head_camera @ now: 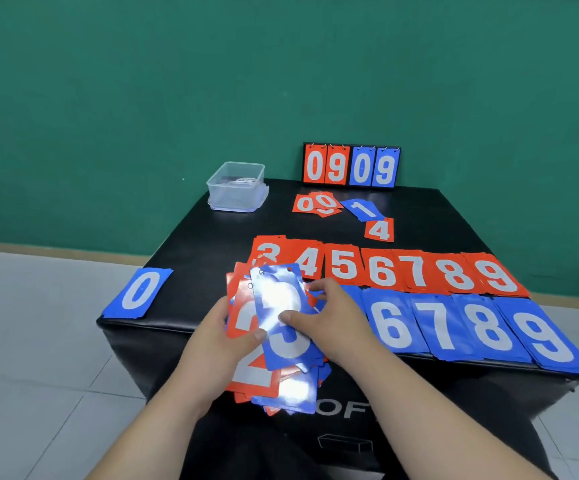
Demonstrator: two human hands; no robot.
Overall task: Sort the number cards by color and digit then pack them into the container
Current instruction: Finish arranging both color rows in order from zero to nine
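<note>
My left hand [227,336] grips a mixed stack of red and blue number cards [253,372] over the table's front edge. My right hand [333,317] pinches the top blue 3 card [281,306] of that stack, which shines with glare. Red piles 3 to 9 [385,271] lie in a row, and below them blue piles 6 to 9 [471,327]. A blue 0 card [139,292] lies at the front left corner. Red 0 cards [316,203], a blue 1 [362,209] and a red 4 [380,230] lie further back. The clear plastic container [237,187] stands at the back left.
A flip scoreboard [350,166] reading 09 09 stands at the back edge of the black table [212,244]. A green wall rises behind, and pale floor tiles surround the table.
</note>
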